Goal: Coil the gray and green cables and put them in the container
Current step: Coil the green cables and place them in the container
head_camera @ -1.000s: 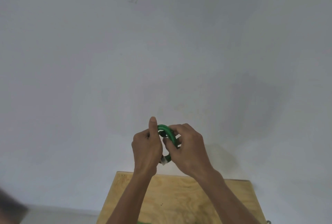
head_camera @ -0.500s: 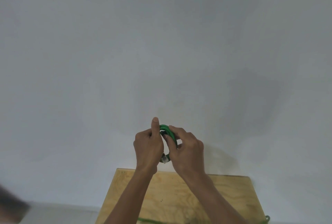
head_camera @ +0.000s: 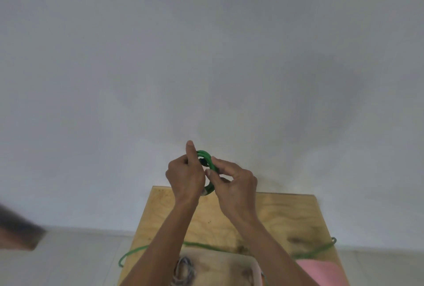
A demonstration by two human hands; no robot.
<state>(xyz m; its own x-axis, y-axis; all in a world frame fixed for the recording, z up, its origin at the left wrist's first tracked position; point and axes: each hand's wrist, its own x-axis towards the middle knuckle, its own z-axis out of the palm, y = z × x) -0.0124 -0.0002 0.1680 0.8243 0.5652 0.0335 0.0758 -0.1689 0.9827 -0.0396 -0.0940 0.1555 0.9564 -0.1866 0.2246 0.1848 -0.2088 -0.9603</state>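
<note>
Both hands are raised in front of a pale wall, above the far edge of a plywood table. Between them is a small coil of green cable. My left hand grips the coil's left side with the thumb pointing up. My right hand pinches the coil's right side between thumb and fingers. A pale connector end shows under the hands. The cable's loose length trails across the table and off its left edge. A coiled gray cable lies in a pale container at the bottom.
A pink object lies on the table at the bottom right, beside the container. A dark blurred shape sits at the left edge. Pale floor runs along both sides of the table.
The view has tilted down, so the table, the loose green cable and the container show. My right hand's fingers have shifted along the coil; both hands still hold it.
</note>
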